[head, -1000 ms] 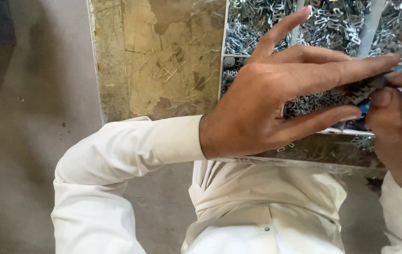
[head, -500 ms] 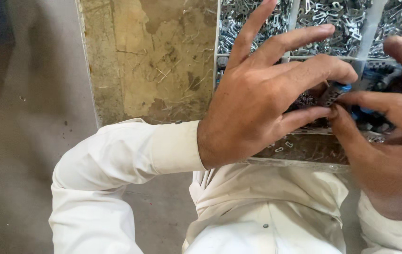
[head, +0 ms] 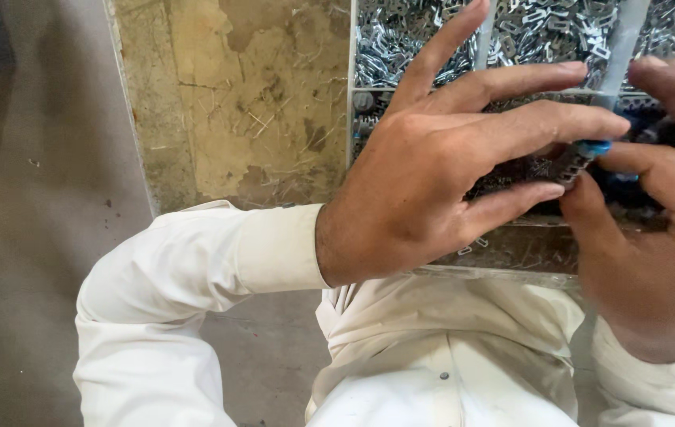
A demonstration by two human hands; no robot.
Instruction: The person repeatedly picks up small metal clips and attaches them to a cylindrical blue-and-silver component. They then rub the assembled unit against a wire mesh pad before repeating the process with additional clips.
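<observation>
**Both hands on a small dark part over the tray**

We are working with both hands at the near edge of a divided tray that is sitting on a worn, stained table. Our left hand is reaching across from the left with its fingers spread and extended, the two lower fingers closing on a small dark toothed part with a blue end. Our right hand is meeting it from the right, thumb and forefinger curled in and pinching the same part from the other side (how much of it lies hidden in that palm we cannot tell).

The part is hanging between the two hands, just above the tray's near compartment, not resting in it as far as we can see. The far compartments are holding heaps of small bright metal clips; the near one is showing a darker pile, mostly covered by our hands.

As for progress, we are judging this as mid-handling: the part is picked up and being gripped, and nothing shows it finished or set down. A few loose clips are lying by the tray's near edge, and the stock in the compartments suggests plenty is left.
</observation>
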